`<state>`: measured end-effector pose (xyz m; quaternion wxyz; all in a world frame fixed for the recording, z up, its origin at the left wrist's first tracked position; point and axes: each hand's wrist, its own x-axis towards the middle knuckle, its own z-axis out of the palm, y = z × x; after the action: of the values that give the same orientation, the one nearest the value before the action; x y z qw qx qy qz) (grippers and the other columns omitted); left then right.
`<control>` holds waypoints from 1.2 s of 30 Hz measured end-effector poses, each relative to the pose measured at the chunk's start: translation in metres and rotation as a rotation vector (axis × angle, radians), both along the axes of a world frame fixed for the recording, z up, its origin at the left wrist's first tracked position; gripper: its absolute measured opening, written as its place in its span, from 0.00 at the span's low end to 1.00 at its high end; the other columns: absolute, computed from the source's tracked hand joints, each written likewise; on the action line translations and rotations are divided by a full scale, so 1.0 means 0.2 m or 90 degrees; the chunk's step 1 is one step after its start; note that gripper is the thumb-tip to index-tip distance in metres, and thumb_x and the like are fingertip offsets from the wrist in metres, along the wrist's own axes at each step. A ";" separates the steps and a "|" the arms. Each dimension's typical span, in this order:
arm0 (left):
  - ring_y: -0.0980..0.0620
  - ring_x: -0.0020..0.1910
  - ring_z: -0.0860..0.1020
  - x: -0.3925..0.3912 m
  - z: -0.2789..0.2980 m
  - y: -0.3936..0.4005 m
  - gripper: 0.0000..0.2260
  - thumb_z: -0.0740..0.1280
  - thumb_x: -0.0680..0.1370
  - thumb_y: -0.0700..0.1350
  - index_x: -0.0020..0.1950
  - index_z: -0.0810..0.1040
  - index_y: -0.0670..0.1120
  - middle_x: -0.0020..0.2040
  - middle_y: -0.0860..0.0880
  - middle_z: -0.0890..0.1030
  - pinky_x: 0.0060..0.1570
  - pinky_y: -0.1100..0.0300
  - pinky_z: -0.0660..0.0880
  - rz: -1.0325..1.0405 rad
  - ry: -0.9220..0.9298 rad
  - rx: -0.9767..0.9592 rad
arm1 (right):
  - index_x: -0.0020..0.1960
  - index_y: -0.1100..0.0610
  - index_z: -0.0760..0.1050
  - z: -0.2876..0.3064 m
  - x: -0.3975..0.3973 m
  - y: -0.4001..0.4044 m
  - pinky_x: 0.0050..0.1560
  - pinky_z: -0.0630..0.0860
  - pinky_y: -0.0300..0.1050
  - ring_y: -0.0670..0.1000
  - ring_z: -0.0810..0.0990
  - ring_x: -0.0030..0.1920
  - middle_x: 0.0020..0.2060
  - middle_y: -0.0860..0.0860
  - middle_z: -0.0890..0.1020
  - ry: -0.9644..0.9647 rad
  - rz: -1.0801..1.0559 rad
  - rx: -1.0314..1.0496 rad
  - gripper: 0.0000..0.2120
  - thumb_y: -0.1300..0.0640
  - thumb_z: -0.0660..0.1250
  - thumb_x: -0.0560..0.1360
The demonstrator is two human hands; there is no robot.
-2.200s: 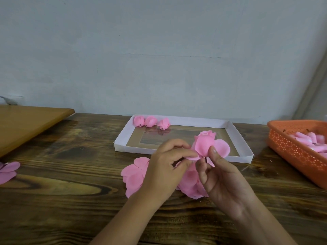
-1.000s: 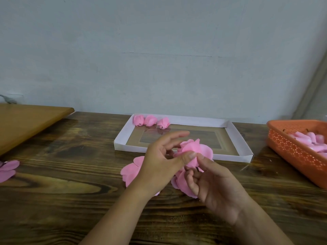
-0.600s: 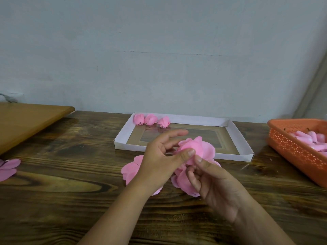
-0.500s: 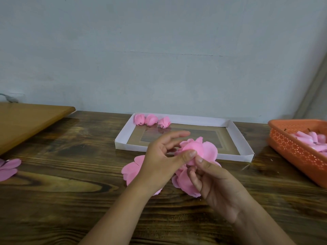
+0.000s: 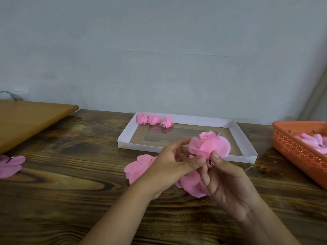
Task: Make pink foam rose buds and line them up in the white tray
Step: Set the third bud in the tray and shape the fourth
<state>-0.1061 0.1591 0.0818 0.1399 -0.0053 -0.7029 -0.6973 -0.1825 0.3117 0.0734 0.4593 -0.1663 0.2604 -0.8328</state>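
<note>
The half-wrapped pink foam rose bud (image 5: pixel 209 145) is rising again above the white cardboard tray's (image 5: pixel 245 138) near edge, petals opening out; left hand (image 5: pixel 169 165) and right hand (image 5: pixel 228 181) are both pinching its base, so wrapping is continuing, not placement.

Pink rose (image 5: pixel 209 145), white tray (image 5: pixel 244 138), orange perforated basket (image 5: pixel 293 147), dark-grained wooden table (image 5: pixel 70 183)

Plain pale grey wall (image 5: pixel 159 50) behind dark wooden table (image 5: pixel 62 200); lighter wooden board (image 5: pixel 26 121) at left
</note>
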 end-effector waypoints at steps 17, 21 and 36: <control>0.48 0.56 0.84 0.00 0.01 -0.02 0.20 0.80 0.68 0.44 0.59 0.85 0.52 0.54 0.46 0.87 0.58 0.54 0.80 -0.002 -0.004 0.119 | 0.51 0.69 0.83 0.01 -0.01 0.01 0.46 0.84 0.39 0.51 0.86 0.40 0.42 0.60 0.83 0.036 0.041 0.030 0.24 0.64 0.86 0.58; 0.50 0.54 0.84 0.01 0.01 -0.02 0.17 0.82 0.67 0.48 0.55 0.86 0.50 0.53 0.46 0.87 0.54 0.57 0.81 0.013 -0.008 0.116 | 0.52 0.68 0.84 0.01 0.00 0.00 0.46 0.84 0.38 0.50 0.85 0.40 0.41 0.58 0.83 0.032 0.054 0.020 0.23 0.63 0.85 0.59; 0.52 0.40 0.84 0.00 0.03 -0.01 0.11 0.78 0.64 0.43 0.45 0.88 0.51 0.44 0.46 0.86 0.40 0.62 0.81 0.034 0.015 0.264 | 0.46 0.64 0.85 0.00 -0.01 0.00 0.43 0.83 0.37 0.47 0.83 0.37 0.38 0.56 0.82 0.073 0.001 0.054 0.21 0.59 0.86 0.57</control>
<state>-0.1058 0.1575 0.0874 0.1649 0.0342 -0.5428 -0.8228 -0.1841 0.3113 0.0735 0.4510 -0.1947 0.3211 -0.8097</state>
